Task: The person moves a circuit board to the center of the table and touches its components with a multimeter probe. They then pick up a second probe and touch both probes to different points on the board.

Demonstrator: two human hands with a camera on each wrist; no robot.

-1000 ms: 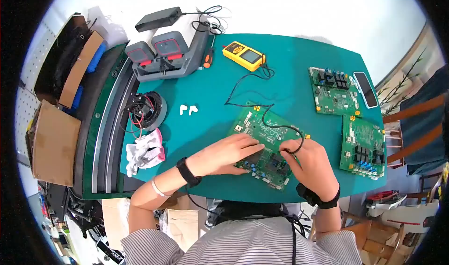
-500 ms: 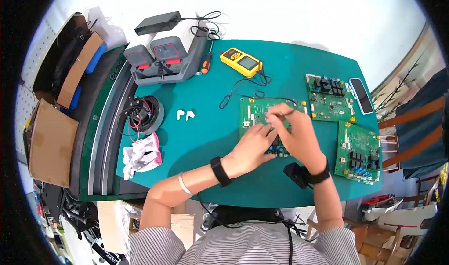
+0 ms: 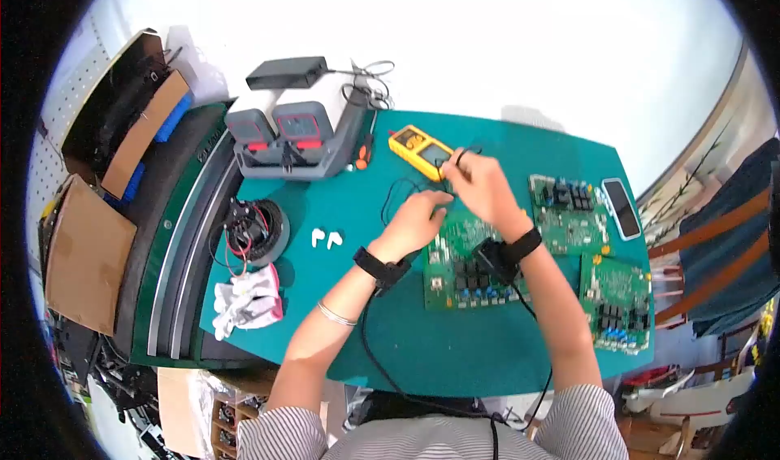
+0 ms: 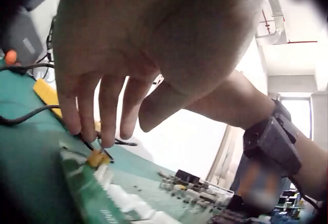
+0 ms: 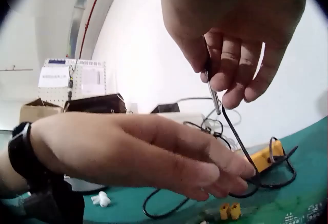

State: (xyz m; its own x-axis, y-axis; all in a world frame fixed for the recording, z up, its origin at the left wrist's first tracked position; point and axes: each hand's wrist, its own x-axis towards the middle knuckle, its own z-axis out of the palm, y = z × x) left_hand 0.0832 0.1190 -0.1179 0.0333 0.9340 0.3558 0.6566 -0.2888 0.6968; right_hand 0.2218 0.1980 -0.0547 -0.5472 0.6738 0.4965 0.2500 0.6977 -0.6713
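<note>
My right hand (image 3: 483, 188) is raised over the far side of the table, overlapping the lower end of a yellow handheld meter (image 3: 416, 153). Between thumb and fingers it pinches a slim metal-tipped probe (image 5: 213, 97), which has a black cable (image 5: 237, 134) beside it. My left hand (image 3: 413, 223) hovers at the far left corner of a green circuit board (image 3: 457, 236). Its fingers hang loosely, fingertips close over a yellow connector (image 4: 98, 158) on the board's edge. The right forearm and its wrist camera cover part of the board in the head view.
Two more circuit boards (image 3: 569, 231) (image 3: 616, 285) and a phone (image 3: 621, 208) lie at the right. Leftward are white earbuds (image 3: 327, 238), a wired black round device (image 3: 256, 231), gloves (image 3: 248, 299) and an orange screwdriver (image 3: 364, 155). A grey-white machine (image 3: 301, 127) stands at the back left.
The right hand has gone from low over the board up toward the meter. My left hand has shifted from the board's front to its far left corner. The head view has tilted upward.
</note>
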